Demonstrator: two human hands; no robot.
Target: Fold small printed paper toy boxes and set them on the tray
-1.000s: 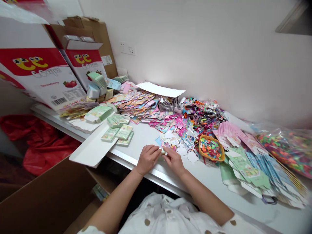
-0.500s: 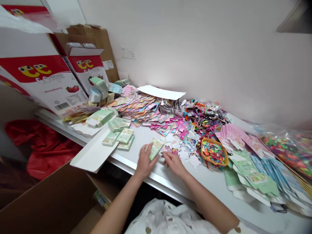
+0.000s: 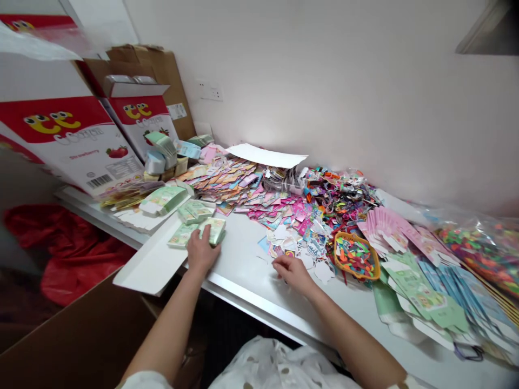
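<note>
My left hand [image 3: 203,251] has its fingers over a small green printed box [image 3: 215,227], at the right end of a group of similar green boxes [image 3: 195,210]. They lie partly on a white cardboard flap [image 3: 150,259] and partly on the table. My right hand [image 3: 295,274] hovers low over the white table, thumb and fingers drawn together; whatever they may pinch is hidden. Just beyond it lie loose white and printed cut-outs [image 3: 279,235].
An orange basket [image 3: 378,265] of small colourful pieces sits to the right, near flat green cartons [image 3: 430,292]. Printed packets [image 3: 227,178] heap along the wall. Large red-and-white boxes [image 3: 97,146] stand at left. An open brown carton [image 3: 81,329] is below the table's edge.
My left hand has carried the green box leftward from the table's middle to the other green boxes. My right hand has shifted slightly right and down, staying closed.
</note>
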